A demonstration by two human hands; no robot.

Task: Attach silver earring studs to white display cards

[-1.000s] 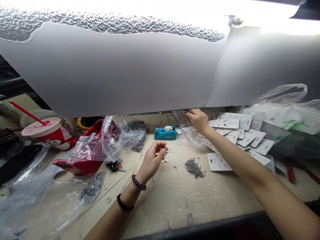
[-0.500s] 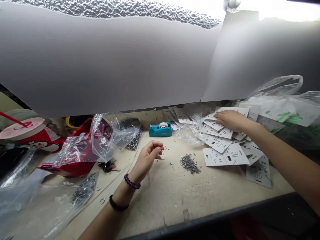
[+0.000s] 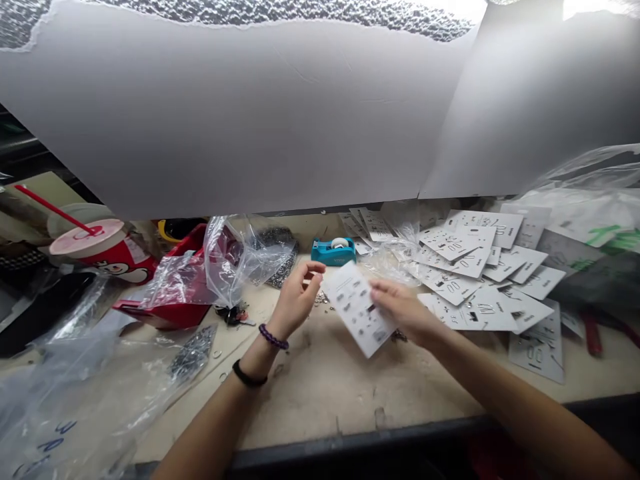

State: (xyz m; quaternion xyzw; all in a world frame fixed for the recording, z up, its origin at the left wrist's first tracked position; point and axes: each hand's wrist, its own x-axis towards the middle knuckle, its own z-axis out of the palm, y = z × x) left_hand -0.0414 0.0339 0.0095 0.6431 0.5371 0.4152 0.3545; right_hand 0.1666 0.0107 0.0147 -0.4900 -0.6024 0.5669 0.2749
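the pale, scuffed bench top (image 3: pixel 320 393) runs beneath both hands, and a large white paper sheet (image 3: pixel 225 113) hangs above it, ahead of them. left of the left hand (image 3: pixel 296 300) lie clear plastic bags (image 3: pixel 75 393), a red tray (image 3: pixel 165 312) and a red-and-white paper cup (image 3: pixel 103 252) with a pink lid and red straw. right of the right hand (image 3: pixel 404 311) is a loose spread of white printed cards (image 3: pixel 480 280). ahead of the hands sits a teal tape dispenser (image 3: pixel 333 252). the right hand grips a single white card (image 3: pixel 356 308) by its right edge; the card is tilted, raised off the bench between the hands. the left hand is curled, fingertips pinched together just beside the card's left edge; anything between them is too small to tell. small metal pieces (image 3: pixel 320 298) lie on the bench just below those fingertips. on the left wrist: a purple bead bracelet (image 3: pixel 273 337) and a black band (image 3: pixel 246 375).
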